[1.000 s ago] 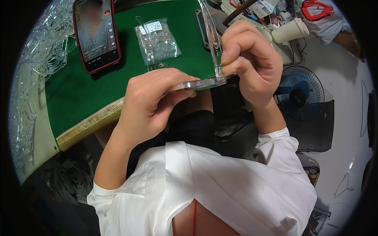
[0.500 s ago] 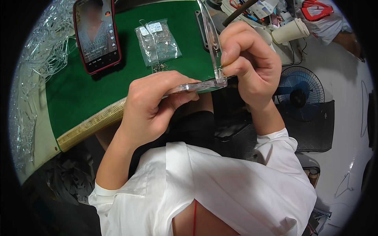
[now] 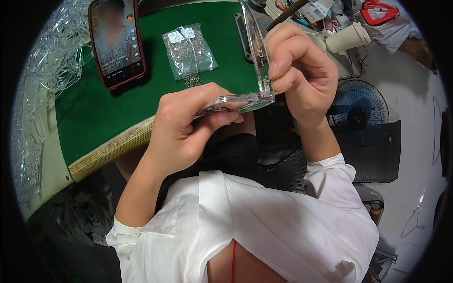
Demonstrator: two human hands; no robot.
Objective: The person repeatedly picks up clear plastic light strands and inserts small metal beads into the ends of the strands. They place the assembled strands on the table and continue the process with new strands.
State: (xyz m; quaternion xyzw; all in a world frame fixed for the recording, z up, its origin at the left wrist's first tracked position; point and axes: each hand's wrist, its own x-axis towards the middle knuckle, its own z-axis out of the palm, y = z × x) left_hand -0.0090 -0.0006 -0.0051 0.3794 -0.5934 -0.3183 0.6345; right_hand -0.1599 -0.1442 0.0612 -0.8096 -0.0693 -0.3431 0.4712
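Clear glasses (image 3: 252, 98) are hanging, in the head view, over the tabletop's (image 3: 104, 113) near edge, one temple (image 3: 259, 61) pointing toward its far edge. The left hand (image 3: 181, 125) is pinching their front between thumb and fingers; the right hand (image 3: 304, 70) is pinching tiny metal bits (image 3: 266, 85) beside the hinge (image 3: 265, 95). Near the far edge, a bag (image 3: 193, 56) is lying right of a phone (image 3: 115, 42).

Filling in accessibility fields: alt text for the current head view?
A left hand grips clear glasses while the right hand is at the hinge of one temple. Beyond, on a green mat, are small metal parts, a plastic bag and a phone.
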